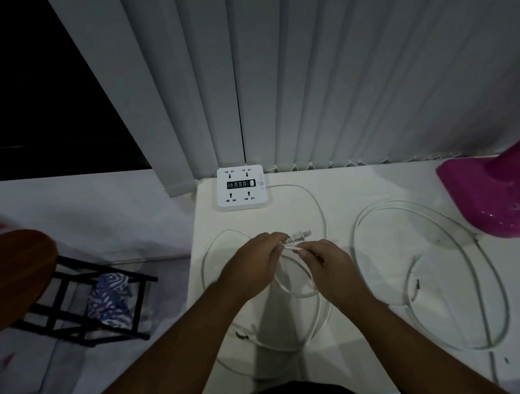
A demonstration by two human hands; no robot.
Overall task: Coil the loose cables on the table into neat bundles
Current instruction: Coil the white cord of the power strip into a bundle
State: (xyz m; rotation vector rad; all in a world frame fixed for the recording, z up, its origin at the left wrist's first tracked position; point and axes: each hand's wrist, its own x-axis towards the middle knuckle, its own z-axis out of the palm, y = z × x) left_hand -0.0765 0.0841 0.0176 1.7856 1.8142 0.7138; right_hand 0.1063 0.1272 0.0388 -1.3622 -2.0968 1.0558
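Left hand, right hand, pinching cable

Grey vertical blinds hang across the far side, their lower ends reaching the far edge of the white counter. Left of them is a dark window pane. A white square socket block lies flat at the counter's far-left corner, just in front of the blinds, with four outlets and a black strip of ports across its middle. A glossy pink plastic object sits on the counter at the far right, partly cut off by the frame. Off the counter to the left, on the pale floor, stands a black metal frame with a blue-and-white patterned cloth bunched inside it. A round brown wooden seat overlaps the frame's left side.
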